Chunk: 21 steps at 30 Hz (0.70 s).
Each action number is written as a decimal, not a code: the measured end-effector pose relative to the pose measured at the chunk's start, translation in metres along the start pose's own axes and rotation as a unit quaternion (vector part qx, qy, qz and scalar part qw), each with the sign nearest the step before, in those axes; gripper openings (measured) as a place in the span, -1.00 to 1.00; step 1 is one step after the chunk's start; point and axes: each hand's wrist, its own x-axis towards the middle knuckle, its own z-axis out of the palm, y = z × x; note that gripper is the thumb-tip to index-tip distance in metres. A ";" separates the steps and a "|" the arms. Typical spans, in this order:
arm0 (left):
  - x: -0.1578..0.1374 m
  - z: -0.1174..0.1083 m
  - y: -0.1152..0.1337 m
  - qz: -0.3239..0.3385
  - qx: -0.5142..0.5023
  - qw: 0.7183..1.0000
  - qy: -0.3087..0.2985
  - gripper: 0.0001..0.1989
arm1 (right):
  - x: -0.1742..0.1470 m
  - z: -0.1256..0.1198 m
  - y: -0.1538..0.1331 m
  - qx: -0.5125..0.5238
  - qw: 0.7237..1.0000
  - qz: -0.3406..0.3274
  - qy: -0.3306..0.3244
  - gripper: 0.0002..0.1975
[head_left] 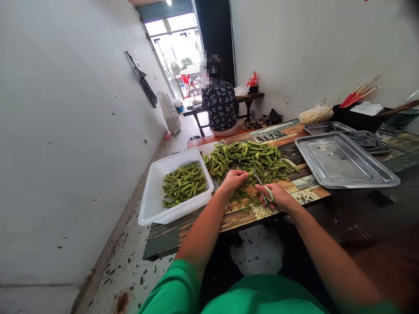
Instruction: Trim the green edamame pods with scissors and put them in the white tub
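In the head view, the left hand (235,179) is pinching a green soybean pod (251,173) between its fingers above the tabletop (306,196), with the pod mostly hidden by the fingertips. The right hand (276,196) is gripping scissors (269,195) by their pale handles, its fingers wrapping the loops and partly covering them; the blades are pointing toward the pod, but whether they are touching it is hard to make out. Behind both hands a heap of pods (248,157) is spreading over the tabletop, and small green clippings (240,194) are lying beneath, partly blocked by the hands. On the left, a white tub (149,192) is holding more pods (185,183). On the right, a metal tray (343,161) is partly hiding a grey bundle (365,140) too unclear to identify. Beyond, a seated person (219,107) is facing away, head blurred; the green sleeve (180,279) is running off the bottom edge.
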 end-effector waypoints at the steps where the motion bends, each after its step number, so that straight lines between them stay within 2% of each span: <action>1: 0.000 0.000 0.000 0.002 0.007 1.000 0.001 -0.64 | 0.000 0.000 0.000 0.001 1.000 -0.001 -0.001 -0.56; 6: -0.003 0.001 0.002 0.015 0.047 0.999 0.013 -0.65 | -0.005 0.002 -0.003 -0.005 1.000 -0.009 -0.011 -0.54; 11: -0.004 0.001 0.003 0.012 0.078 0.997 -0.008 -0.70 | -0.011 0.009 -0.008 -0.037 0.999 -0.010 0.029 -0.56; 21: -0.004 -0.003 0.009 -0.079 -0.066 0.992 -0.070 -0.82 | -0.002 0.005 0.006 -0.075 0.996 -0.038 0.035 -0.55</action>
